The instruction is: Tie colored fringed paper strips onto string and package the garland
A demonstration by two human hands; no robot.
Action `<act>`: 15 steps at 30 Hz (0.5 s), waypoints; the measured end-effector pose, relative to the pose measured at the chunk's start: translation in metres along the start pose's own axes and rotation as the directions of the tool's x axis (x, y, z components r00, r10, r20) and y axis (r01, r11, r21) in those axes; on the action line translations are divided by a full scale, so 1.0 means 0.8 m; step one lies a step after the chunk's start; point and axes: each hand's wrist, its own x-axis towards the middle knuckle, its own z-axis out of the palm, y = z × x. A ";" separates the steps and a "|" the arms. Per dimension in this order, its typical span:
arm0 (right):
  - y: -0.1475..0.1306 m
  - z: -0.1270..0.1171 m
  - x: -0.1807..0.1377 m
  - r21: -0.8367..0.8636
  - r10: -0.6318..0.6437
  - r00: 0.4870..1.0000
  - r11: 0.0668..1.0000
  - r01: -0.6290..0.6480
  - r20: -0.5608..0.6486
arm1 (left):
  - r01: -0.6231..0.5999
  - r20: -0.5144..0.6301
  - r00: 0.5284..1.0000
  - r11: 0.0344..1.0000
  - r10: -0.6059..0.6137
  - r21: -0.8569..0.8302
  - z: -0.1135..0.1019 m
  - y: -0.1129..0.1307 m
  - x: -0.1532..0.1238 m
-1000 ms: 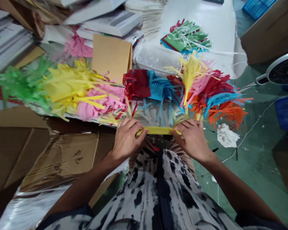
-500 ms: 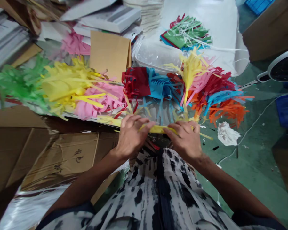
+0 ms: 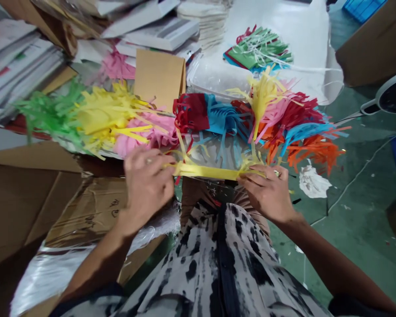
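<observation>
A yellow tissue-paper tassel (image 3: 209, 171), its middle rolled into a flat band, lies across the table's front edge. At its left end my left hand (image 3: 150, 176) is closed on the paper, blurred a little by motion. My right hand (image 3: 267, 187) pinches the other end with bent fingers. Loose yellow fringe shows at both ends of the band. Just beyond it lie a folded red fringed paper (image 3: 191, 112) and a blue fringed paper (image 3: 226, 119). A pale yellow tassel (image 3: 263, 99) stands out above my right hand.
Green fringe (image 3: 51, 112), yellow fringe (image 3: 100, 116) and pink fringe (image 3: 141, 136) pile up at left, orange fringe (image 3: 313, 149) at right. Behind are a brown card (image 3: 160, 77) and a clear plastic tub (image 3: 221, 77). Cardboard boxes (image 3: 16, 207) stand at front left, a fan (image 3: 394, 94) at right.
My left hand has moved left and slightly down, so more of the yellow band shows between my hands. My right hand has shifted slightly right. The view has turned a little.
</observation>
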 end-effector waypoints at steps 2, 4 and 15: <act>-0.003 -0.005 0.007 0.004 0.024 0.999 1.000 -0.025 0.038 | -0.122 0.049 0.990 0.977 0.132 -0.174 0.014 0.033 0.013; -0.006 -0.011 0.013 0.018 0.038 0.997 0.999 -0.039 0.061 | -0.213 0.121 0.958 0.929 0.259 -0.304 0.039 0.059 0.025; -0.024 0.006 0.038 0.022 0.044 0.997 0.999 -0.045 0.063 | -0.021 0.264 0.952 0.892 0.156 -0.452 0.086 0.053 0.033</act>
